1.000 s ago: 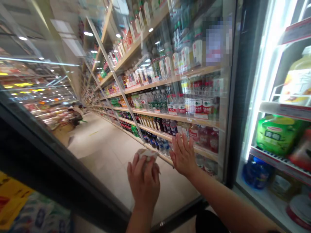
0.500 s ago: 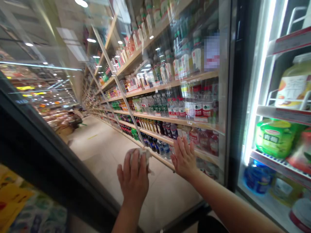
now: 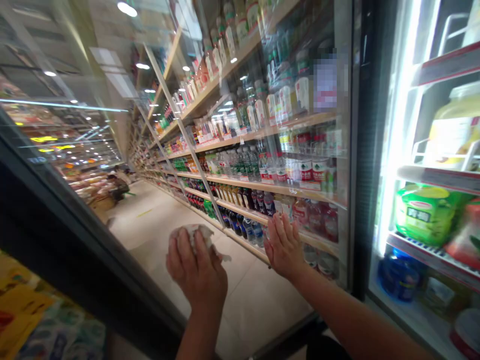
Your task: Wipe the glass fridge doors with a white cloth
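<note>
A crumpled whitish cloth (image 3: 198, 232) lies under the fingers of my left hand (image 3: 198, 265), which presses it against the glass door (image 3: 247, 295). A loose end of the cloth sticks out to the right of the fingers. To the right, my right hand (image 3: 284, 245) rests flat on the same glass, fingers stretched and holding nothing. The door's dark frame (image 3: 86, 235) slants along the lower left. Shelves and floor show through the pane, with reflections over them.
Through the glass stand long wooden shelves (image 3: 255, 212) of bottled drinks. At right a lit cooler holds a green package (image 3: 423, 212), a blue container (image 3: 399, 275) and a large jar (image 3: 450, 130). Yellow packaging (image 3: 22, 305) sits at lower left. A person crouches far down the aisle (image 3: 119, 186).
My left hand has slid left across the glass with the cloth and tilted leftward. My right hand has stayed in place on the pane.
</note>
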Tool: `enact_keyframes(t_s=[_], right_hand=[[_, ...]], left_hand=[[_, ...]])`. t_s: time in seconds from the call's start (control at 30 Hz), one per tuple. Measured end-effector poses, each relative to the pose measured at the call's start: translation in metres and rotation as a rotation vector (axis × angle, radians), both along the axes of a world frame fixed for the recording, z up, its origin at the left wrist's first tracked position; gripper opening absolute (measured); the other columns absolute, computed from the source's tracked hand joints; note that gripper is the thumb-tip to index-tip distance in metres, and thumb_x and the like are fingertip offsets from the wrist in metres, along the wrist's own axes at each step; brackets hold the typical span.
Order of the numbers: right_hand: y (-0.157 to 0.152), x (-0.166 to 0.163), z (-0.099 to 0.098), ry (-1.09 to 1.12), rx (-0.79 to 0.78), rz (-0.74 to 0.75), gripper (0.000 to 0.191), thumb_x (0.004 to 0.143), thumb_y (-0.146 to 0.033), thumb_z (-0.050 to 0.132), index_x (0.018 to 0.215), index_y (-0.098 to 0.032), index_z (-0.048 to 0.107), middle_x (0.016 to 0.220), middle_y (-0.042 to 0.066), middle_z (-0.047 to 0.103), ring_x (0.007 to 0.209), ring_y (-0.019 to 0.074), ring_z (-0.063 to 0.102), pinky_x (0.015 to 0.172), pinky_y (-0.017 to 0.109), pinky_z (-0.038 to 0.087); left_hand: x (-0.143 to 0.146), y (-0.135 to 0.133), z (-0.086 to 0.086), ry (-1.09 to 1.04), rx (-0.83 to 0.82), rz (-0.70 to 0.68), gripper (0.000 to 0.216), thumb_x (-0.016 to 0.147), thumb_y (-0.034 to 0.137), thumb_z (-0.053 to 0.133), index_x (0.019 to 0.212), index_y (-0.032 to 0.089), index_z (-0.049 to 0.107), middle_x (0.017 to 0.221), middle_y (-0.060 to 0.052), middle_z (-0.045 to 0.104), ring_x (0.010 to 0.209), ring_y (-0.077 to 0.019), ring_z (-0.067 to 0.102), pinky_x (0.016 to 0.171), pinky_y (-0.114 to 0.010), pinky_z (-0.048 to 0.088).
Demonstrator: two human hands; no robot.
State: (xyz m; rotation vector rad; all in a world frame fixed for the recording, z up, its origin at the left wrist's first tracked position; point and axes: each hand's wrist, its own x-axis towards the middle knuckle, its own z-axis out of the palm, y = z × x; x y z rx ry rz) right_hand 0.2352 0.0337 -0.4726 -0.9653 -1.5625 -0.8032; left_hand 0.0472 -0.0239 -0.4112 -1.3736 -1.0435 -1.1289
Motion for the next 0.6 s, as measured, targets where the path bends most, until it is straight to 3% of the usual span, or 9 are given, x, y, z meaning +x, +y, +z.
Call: enact_keyframes(t_s=[0.13,0.2,0.4,0.6], right_hand=[[0.0,-0.001,-0.001,0.006,-0.011,0.022,0.071,0.098,-0.027,0.047,0.16,-0.008,0.017,0.152,0.017,0.049,0.157,0.0259,0.008,0.126,0.048,0.01],[0.001,-0.001,-0.001,0.007,-0.012,0.025,0.069,0.098,-0.028,0.047,0.159,-0.008,0.021,0.149,0.018,0.053,0.157,0.0259,0.008,0.126,0.048,0.01],[-0.001,-0.001,0.0,0.006,-0.008,0.02,0.062,0.098,-0.026,0.046,0.155,-0.007,0.032,0.145,0.017,0.057,0.157,0.0259,0.008,0.126,0.047,0.011],[-0.001,-0.003,-0.001,0.018,0.005,0.024,0.059,0.097,-0.026,0.049,0.152,-0.008,0.038,0.147,0.017,0.056,0.157,0.0248,0.01,0.126,0.048,0.012]], left_hand=[[0.007,0.0,-0.023,0.192,-0.101,-0.02,0.071,0.086,0.008,0.065,0.152,0.011,0.039,0.149,-0.023,0.047,0.149,-0.0337,0.031,0.12,-0.048,0.03],[0.006,0.0,-0.026,0.245,-0.128,-0.001,0.066,0.087,0.009,0.064,0.15,0.012,0.042,0.147,-0.021,0.051,0.148,-0.0324,0.033,0.122,-0.047,0.027],[0.005,0.004,0.013,0.112,-0.007,-0.026,0.064,0.087,0.007,0.061,0.148,0.01,0.044,0.15,-0.025,0.045,0.148,-0.0364,0.032,0.118,-0.054,0.033],[0.031,0.009,0.021,0.244,-0.1,-0.046,0.054,0.092,0.012,0.059,0.145,0.012,0.049,0.144,-0.017,0.055,0.147,-0.0316,0.035,0.12,-0.047,0.031]])
